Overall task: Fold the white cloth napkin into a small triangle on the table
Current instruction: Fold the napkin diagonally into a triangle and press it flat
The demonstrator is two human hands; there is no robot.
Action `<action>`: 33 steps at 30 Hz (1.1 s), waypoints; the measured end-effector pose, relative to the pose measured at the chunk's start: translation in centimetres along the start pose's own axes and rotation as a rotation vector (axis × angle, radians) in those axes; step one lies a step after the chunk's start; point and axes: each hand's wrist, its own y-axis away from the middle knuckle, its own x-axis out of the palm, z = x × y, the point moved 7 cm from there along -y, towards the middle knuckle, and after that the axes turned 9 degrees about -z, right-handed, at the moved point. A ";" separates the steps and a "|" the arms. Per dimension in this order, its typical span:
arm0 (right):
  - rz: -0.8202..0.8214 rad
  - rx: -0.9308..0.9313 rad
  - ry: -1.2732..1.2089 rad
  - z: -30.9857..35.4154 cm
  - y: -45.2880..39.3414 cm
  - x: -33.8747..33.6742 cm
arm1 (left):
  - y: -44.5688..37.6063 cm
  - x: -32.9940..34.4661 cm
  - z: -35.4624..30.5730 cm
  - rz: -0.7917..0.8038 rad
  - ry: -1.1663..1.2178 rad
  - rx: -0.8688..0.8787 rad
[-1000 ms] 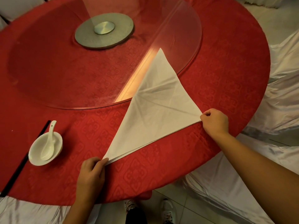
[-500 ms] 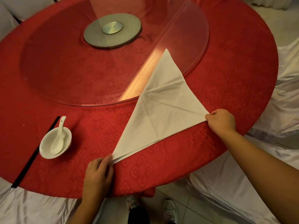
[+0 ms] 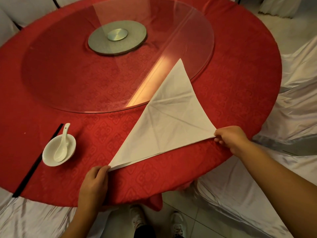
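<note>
The left hand (image 3: 93, 183) pinches the near-left corner of the white cloth napkin (image 3: 169, 121), thumb and fingers curled round the tip, while the right hand (image 3: 230, 137) grips the near-right corner the same way, fingers bent over the layered edge. The napkin lies already folded into a large triangle on the round counter covered in red patterned cloth (image 3: 240, 86). Its long edge runs between the two hands, slanting from lower left up to the right, and its apex points away from the person, resting on the rim of the clear glass turntable (image 3: 85, 74). Each hand sits at one end of that long edge, so either corner could be carried across to the other, which I judge is what the next halving fold calls for. The cloth looks soft and thin, marked with crease lines that meet near its middle; at least two layers show along the near edge, slightly fanned at the left tip. It is still large, so more folding seems to remain.
</note>
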 end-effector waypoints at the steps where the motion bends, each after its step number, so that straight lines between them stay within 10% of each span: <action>1: 0.008 0.027 -0.027 -0.7 0.6 -0.2 | -0.1 -0.2 0.1 -0.003 0.000 -0.004; 12: 0.107 0.238 -0.288 -8.7 8.6 -0.7 | -1.9 -0.7 3.4 -0.032 0.138 -0.214; 20: 0.244 0.328 -0.309 -13.0 14.9 1.7 | -5.0 -0.9 5.1 -0.074 0.030 -0.056; 33: -0.084 0.037 -0.113 -11.6 16.9 -0.6 | -3.0 -1.5 0.7 -0.146 0.162 -0.080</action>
